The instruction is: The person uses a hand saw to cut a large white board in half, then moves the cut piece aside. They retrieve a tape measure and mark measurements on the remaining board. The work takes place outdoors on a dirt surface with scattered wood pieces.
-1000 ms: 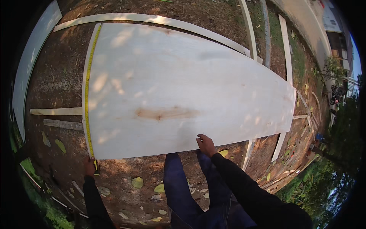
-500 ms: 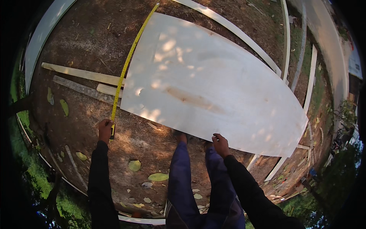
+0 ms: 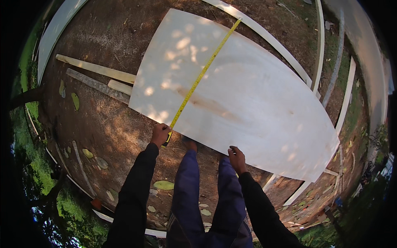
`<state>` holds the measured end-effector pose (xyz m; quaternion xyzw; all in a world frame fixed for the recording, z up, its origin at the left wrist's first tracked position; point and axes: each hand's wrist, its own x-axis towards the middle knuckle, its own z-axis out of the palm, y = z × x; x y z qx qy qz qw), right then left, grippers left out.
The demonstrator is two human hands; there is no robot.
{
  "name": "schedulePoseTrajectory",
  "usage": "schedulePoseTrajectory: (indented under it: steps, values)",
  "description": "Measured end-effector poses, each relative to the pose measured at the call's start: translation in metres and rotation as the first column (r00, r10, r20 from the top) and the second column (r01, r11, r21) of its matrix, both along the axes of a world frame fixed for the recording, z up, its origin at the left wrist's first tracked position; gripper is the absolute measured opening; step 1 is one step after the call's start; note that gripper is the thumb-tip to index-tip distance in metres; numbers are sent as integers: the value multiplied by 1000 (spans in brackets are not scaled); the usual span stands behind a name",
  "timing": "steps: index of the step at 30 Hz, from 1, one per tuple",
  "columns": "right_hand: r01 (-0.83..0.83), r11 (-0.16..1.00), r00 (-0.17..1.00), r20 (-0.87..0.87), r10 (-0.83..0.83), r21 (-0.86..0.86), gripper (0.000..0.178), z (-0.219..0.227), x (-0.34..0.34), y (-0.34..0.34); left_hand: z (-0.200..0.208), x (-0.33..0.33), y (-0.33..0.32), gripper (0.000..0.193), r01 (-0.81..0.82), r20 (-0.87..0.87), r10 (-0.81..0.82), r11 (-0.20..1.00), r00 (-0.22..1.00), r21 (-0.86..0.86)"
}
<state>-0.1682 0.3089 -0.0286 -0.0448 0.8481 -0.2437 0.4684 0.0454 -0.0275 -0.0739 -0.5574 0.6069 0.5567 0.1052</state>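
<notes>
My left hand [image 3: 161,134] is closed round a yellow-and-black tape measure [image 3: 166,139] at the near edge of a large pale wooden sheet [image 3: 264,99]. The yellow blade [image 3: 202,71] runs out from it, slanting across the sheet's left part, and its tip reaches just beyond the far edge. My right hand [image 3: 237,160] hovers by the near edge, farther right, with fingers curled together; whatever may be between them is too small to make out. Brown stains and spots of sunlight mark the sheet.
Wooden strips [image 3: 99,69] stick out from under the sheet's left end. Long pale battens [image 3: 273,45] lie beyond its far side, near a wall-like strip [image 3: 364,53] at right. Fallen leaves [image 3: 164,185] dot the brown soil around my legs [image 3: 186,194]. A pale panel [image 3: 53,37] lies far left.
My left hand has carried the tape measure to the right. Its blade, earlier along the sheet's left end, now crosses the sheet's face. My right hand has hardly moved.
</notes>
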Motion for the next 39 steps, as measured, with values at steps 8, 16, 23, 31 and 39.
schedulePoseTrajectory:
  steps: [8,16,23,31,39]
  values:
    - [-69,996,996,-60,72,53,38,-10,-36,110,-3,-12,126,19,61,97,-63,998,993,21]
    - [-93,990,993,-58,99,107,36,-7,-72,177,-1,-11,209,19,-63,121,51,993,991,100]
    - [-47,995,996,-67,53,82,34,-25,-65,186,-8,-35,259,20,-112,45,107,984,993,138]
    - [-9,991,998,55,16,-134,30,-48,-47,159,-24,-21,282,21,-75,24,74,995,997,60]
    - [-145,986,987,-87,137,-83,16,-42,-79,80,-72,-11,295,22,-143,15,143,990,990,-9]
